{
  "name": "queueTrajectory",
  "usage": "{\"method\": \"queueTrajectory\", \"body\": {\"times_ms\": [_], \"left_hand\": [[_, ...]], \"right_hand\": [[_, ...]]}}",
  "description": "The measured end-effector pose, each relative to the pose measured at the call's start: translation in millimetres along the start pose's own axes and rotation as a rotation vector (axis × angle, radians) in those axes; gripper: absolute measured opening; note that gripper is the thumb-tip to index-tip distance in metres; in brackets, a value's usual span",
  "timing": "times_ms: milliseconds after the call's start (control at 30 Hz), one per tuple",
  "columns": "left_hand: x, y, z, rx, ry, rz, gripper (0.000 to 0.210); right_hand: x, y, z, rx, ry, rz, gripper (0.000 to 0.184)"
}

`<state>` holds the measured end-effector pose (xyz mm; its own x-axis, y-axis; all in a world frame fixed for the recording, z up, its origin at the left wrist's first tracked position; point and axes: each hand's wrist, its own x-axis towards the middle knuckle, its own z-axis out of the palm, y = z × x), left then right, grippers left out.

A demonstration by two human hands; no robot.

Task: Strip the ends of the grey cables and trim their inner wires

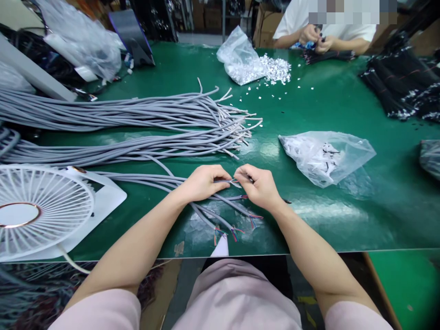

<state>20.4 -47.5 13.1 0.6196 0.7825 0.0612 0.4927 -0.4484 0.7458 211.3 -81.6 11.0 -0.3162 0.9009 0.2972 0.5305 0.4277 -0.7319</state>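
My left hand (209,182) is closed around the end of a grey cable, close to where its thin coloured wires (235,181) come out. Right beside it, my right hand (257,185) pinches at those wires; a dark, slim thing shows between its fingers, too small to name. Below my hands, several grey cables (220,221) lie with red, blue and green wires fanned out at their ends. To the left and beyond, two large bundles of grey cable (137,112) stretch across the green table (343,220), their tips pale and frayed.
A white fan (44,211) stands at the left. Right of my hands lies a plastic bag (326,156) of white parts. Farther back are another bag (240,59), spilled white bits (275,68) and black cable bundles (405,82). A co-worker's hands (318,39) work across the table.
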Motion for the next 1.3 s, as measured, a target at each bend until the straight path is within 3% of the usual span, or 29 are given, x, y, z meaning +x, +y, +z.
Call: {"method": "queueTrajectory", "body": {"times_ms": [133, 300, 400, 500, 633, 767, 900, 1167, 1300], "left_hand": [[1.2, -1.4, 1.9, -0.031, 0.041, -0.020, 0.019], [3.0, -0.5, -1.5, -0.178, 0.085, -0.100, 0.021], [3.2, 2.2, -2.8, -0.221, 0.080, -0.142, 0.021], [2.3, 5.4, -2.7, -0.218, 0.066, -0.155, 0.022], [0.6, 9.5, 1.2, -0.065, 0.080, -0.103, 0.028], [-1.2, 13.1, 10.6, 0.229, 0.230, 0.038, 0.022], [-2.9, 13.1, 18.1, 0.302, 0.335, 0.094, 0.020], [-2.9, 10.5, 8.3, 0.151, 0.273, 0.043, 0.019], [-2.2, 10.9, 1.5, 0.067, 0.238, -0.069, 0.021]], "right_hand": [[-4.7, -7.3, 3.2, 0.009, -0.138, -0.136, 0.013], [0.1, -3.8, -14.1, 0.178, 0.135, 0.091, 0.021], [3.9, 3.3, -18.4, 0.179, 0.101, 0.160, 0.021], [5.1, 5.7, -13.0, 0.163, 0.027, 0.135, 0.016], [4.7, 3.2, -4.3, 0.134, 0.018, 0.108, 0.019], [4.7, 1.6, -0.7, 0.094, 0.037, 0.121, 0.020], [5.9, 1.4, 0.4, 0.120, 0.053, 0.132, 0.019], [8.3, 4.9, -0.9, 0.154, 0.017, 0.060, 0.012], [6.8, 6.3, 4.0, 0.158, -0.004, 0.067, 0.011]]}}
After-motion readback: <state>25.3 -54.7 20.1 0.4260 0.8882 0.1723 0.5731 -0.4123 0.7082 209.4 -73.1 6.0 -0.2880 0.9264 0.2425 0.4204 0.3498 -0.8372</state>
